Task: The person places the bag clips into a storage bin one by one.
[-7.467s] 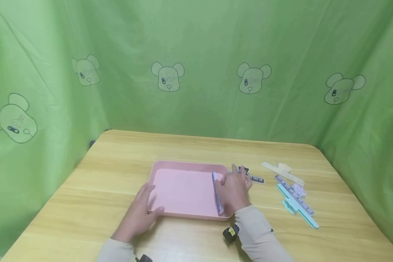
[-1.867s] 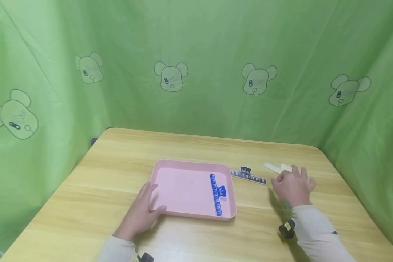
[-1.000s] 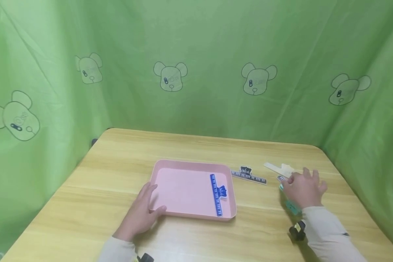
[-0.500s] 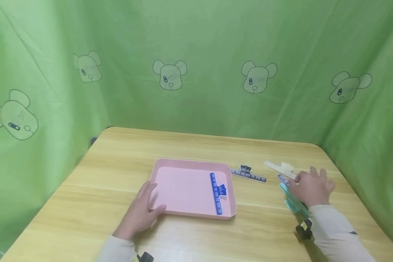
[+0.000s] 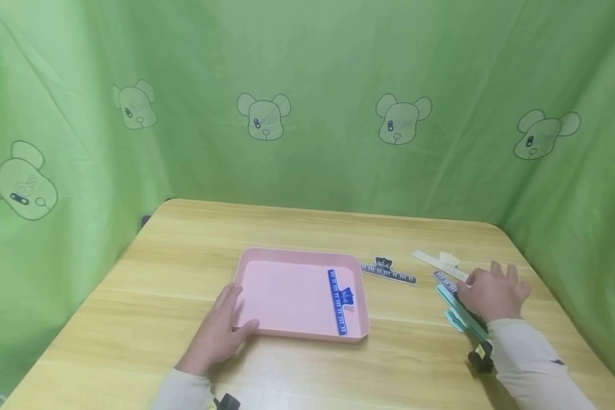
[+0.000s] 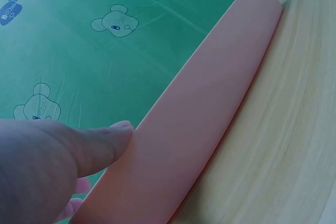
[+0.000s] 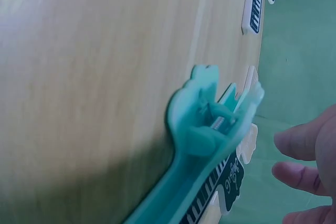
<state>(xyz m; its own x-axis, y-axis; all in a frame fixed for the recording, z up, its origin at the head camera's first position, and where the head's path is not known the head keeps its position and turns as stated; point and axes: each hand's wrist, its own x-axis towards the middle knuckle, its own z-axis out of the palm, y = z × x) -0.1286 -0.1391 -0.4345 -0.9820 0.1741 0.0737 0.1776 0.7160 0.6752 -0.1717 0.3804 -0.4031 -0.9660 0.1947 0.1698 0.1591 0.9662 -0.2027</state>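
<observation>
Head view: a person's left hand (image 5: 220, 330) rests at the near left corner of a pink tray (image 5: 287, 302), its thumb on the near rim, the other fingers along the left wall, the gap between them wide. The right hand (image 5: 492, 293), reaching from a pale sleeve (image 5: 528, 353), hangs palm down over a purple keyboard-print clip (image 5: 442, 279) on the right of the wooden table (image 5: 297, 376), thumb and forefinger close together, the other fingers raised. Inside the tray, near its right wall, lies one blue clip (image 5: 336, 302), its long axis running near to far and its tab pointing right. Just beyond that wall, a black clip (image 5: 389, 274) stretches mostly left to right, tab toward the far side. A white clip (image 5: 437, 264), the purple clip and a teal clip (image 5: 458, 309) slant from far left to near right, the teal one's tab pointing near left.

Left wrist view: the thumb presses the tray's rim, with two fingertips partly visible below it.

Right wrist view: the teal clip fills the foreground, its spring visible, with the purple clip directly alongside. Two right-hand fingertips stand narrowly apart, nothing between them, before the green curtain (image 7: 294, 56); a gap shows between them and the clips.
</observation>
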